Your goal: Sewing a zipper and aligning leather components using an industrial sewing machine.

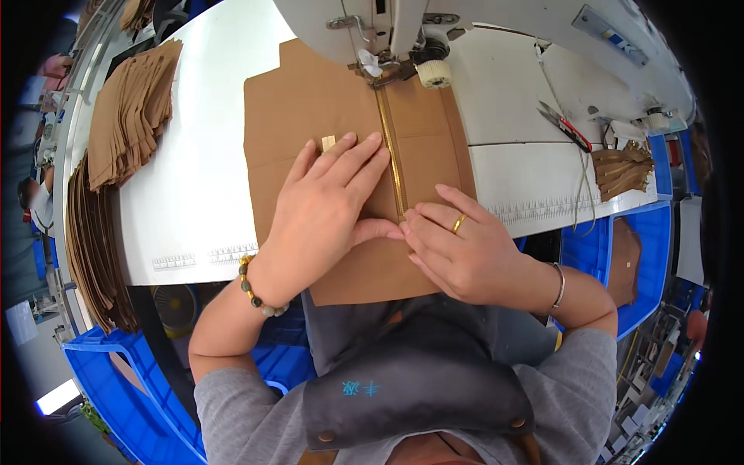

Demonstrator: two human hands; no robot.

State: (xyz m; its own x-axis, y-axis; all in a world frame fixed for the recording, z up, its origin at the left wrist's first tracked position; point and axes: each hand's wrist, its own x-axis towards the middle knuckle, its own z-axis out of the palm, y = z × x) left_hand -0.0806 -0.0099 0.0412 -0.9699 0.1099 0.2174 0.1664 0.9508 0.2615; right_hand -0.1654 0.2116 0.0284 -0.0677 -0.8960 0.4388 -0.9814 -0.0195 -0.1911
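A brown fabric panel (310, 101) lies on the white sewing table, its near edge hanging over the front. A gold-toothed zipper (390, 147) runs along it to beneath the head of a sewing machine (380, 35). My left hand (329, 190) rests flat on the panel left of the zipper, fingers stretched forward, beside a small pale tab (328, 142). My right hand (461, 244), wearing a gold ring, is closed at the near end of the zipper, its thumb hidden. There its fingertips meet my left thumb.
Stacked brown fabric pieces (136, 116) sit at the left, with more (93, 240) draped over the edge. Red-handled thread snips (566, 128) and a bundle of brown strips (622, 172) lie at the right. Blue bins (655, 256) stand below the table on both sides.
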